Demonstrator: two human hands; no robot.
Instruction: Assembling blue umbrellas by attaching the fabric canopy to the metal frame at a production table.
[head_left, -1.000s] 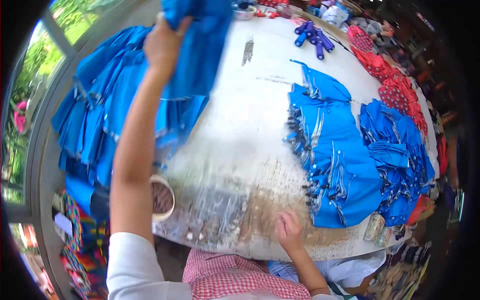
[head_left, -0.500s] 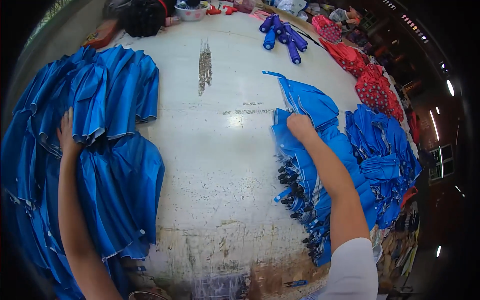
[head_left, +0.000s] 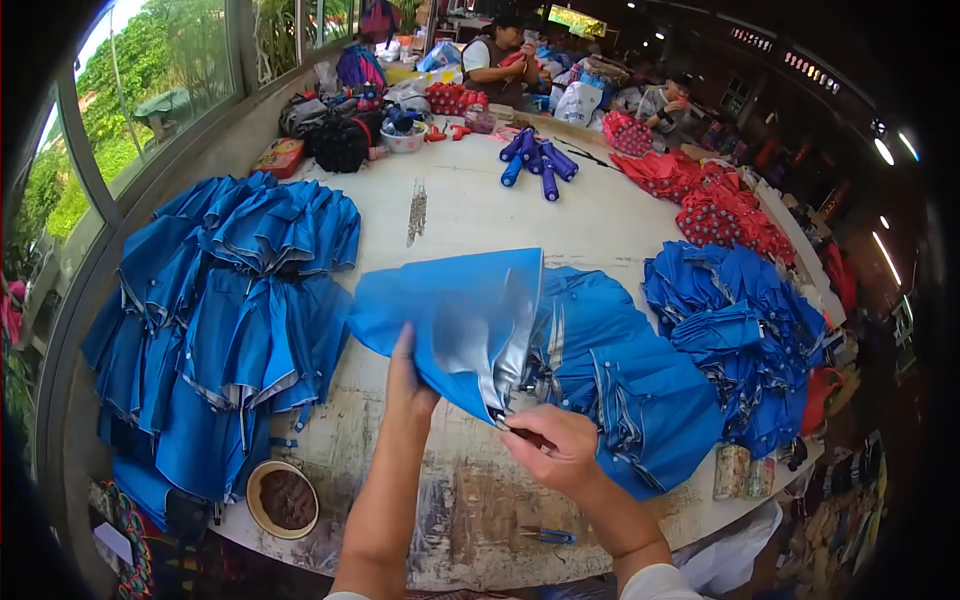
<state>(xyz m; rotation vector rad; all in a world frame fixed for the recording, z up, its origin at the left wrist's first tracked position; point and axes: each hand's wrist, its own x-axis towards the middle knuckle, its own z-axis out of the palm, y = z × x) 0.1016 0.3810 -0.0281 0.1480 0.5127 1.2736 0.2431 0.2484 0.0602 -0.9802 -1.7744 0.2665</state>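
Observation:
A half-folded blue umbrella (head_left: 440, 310) with a silver lining is held up over the middle of the table. My left hand (head_left: 408, 385) grips its canopy from the near left side, its fingers partly hidden behind the cloth. At the canopy's lower right corner, my right hand (head_left: 555, 445) is closed in a pinch on a small dark part of the umbrella. Just beyond my right hand lies a row of blue umbrellas (head_left: 650, 390), partly covered by the held one. A big pile of blue umbrellas (head_left: 270, 325) fills the table's left side.
More bundled blue umbrellas (head_left: 735, 335) and red dotted cloth (head_left: 735, 210) line the right edge. Rolled purple umbrellas (head_left: 540, 160) lie at the far side. Nearby are a round bowl (head_left: 255, 505) and a small blue-handled cutter (head_left: 550, 535). Two people (head_left: 500, 65) sit beyond the table.
My left hand has left the left pile and my right hand the right row. Both now hold a blue umbrella at the middle. The view has tilted up, showing windows and people.

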